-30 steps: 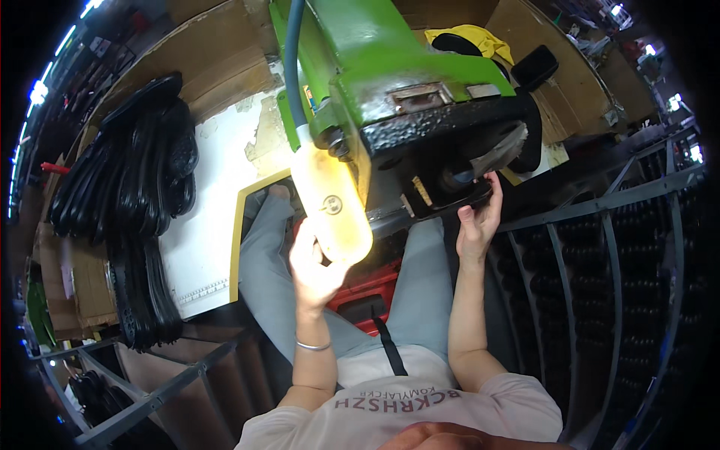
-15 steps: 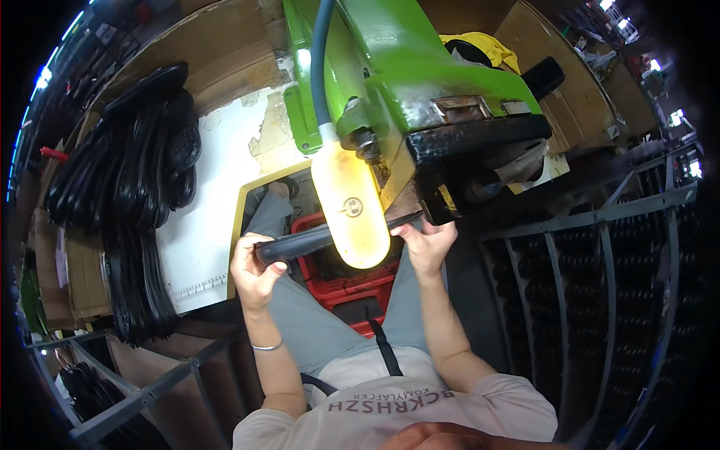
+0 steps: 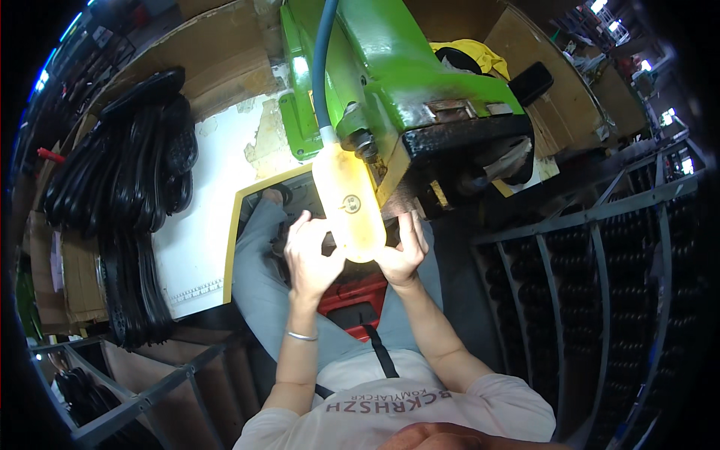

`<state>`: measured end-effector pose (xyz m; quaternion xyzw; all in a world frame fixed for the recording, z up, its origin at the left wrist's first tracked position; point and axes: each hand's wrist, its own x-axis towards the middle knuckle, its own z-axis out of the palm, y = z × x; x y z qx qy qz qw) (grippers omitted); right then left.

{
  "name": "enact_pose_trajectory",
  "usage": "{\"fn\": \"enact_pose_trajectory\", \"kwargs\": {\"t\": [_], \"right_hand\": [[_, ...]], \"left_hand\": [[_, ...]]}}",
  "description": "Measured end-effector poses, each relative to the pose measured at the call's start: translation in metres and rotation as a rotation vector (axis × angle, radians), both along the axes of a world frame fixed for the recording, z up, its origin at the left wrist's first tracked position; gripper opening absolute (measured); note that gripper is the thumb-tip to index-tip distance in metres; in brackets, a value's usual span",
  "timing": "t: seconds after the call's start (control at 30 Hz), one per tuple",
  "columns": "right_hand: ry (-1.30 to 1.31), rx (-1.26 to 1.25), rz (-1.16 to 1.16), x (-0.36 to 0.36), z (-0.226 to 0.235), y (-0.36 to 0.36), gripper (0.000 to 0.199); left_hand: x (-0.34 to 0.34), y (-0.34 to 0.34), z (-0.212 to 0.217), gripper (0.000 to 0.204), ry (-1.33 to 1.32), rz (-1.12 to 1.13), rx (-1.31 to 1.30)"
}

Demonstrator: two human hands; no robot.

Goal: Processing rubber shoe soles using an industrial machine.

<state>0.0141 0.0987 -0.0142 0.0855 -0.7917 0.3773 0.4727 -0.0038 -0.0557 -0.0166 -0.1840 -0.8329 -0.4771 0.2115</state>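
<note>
Both of my hands are close together at the lower end of a glowing yellow lamp (image 3: pixel 349 191). My left hand (image 3: pixel 309 259) curls in from the left, its thumb and index finger running behind the lamp's edge. On the other side my right hand (image 3: pixel 403 251) has its fingers raised and its thumb pointing in toward the lamp. The lamp covers the space between the hands, so what they grip cannot be made out. Just beyond them stands the dark head (image 3: pixel 472 150) of a green machine (image 3: pixel 420 67).
Black rubber loops, like folded inner tubes (image 3: pixel 142 165), lie in a bundle on the white table (image 3: pixel 202 210) at left. Below my hands is a red crate (image 3: pixel 356 300). Metal racks (image 3: pixel 592 262) with black items stand at right; another rack (image 3: pixel 142 397) is at lower left.
My left hand has moved right and my right hand slightly left, closing up around the lamp. The long flat black rubber piece stretched between them before no longer shows.
</note>
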Motion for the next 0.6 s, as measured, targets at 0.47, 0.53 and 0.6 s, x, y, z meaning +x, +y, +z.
{"fn": "enact_pose_trajectory", "kwargs": {"t": [0.47,0.53,0.6], "right_hand": [[-0.399,-0.609,0.079,0.014,-0.117,0.012,0.069],[-0.536,-1.054,0.299,0.013,-0.138,0.019,0.07],[-0.676,-1.234,0.333,0.016,-0.139,0.032,0.066]], "left_hand": [[0.0,0.035,-0.117,0.037,-0.256,-0.111,0.774],[0.003,0.046,-0.113,0.037,-0.282,-0.119,0.84],[0.008,0.053,-0.105,0.037,-0.344,-0.144,0.998]]}}
